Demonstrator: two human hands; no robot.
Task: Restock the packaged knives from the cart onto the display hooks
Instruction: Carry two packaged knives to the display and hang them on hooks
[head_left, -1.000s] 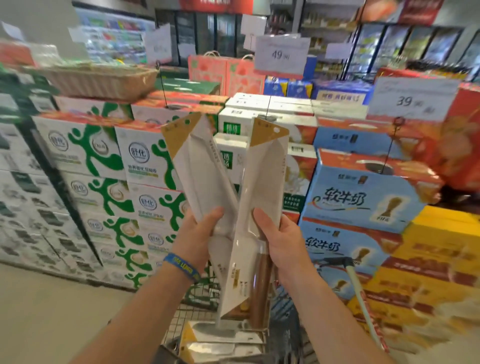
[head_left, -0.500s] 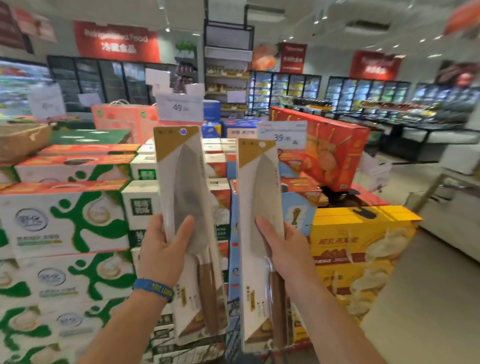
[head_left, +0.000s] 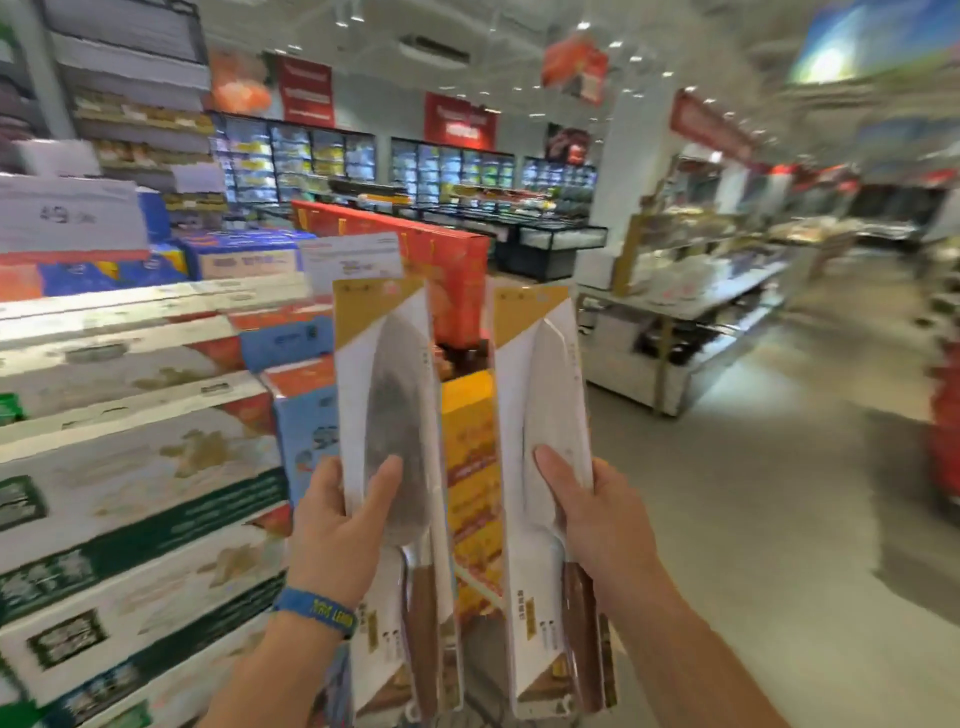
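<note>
The left hand (head_left: 337, 535) has its grip closed round the left packaged knife (head_left: 395, 405), the right hand (head_left: 608, 525) round the right packaged knife (head_left: 545, 384). Both are upright and apart. Fingers behind the cards are hidden; label print is blurred.

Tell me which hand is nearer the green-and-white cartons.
Left. The left hand, gripping one packaged knife, is just right of the cartons; the right hand, gripping the other, is out toward the aisle.
</note>
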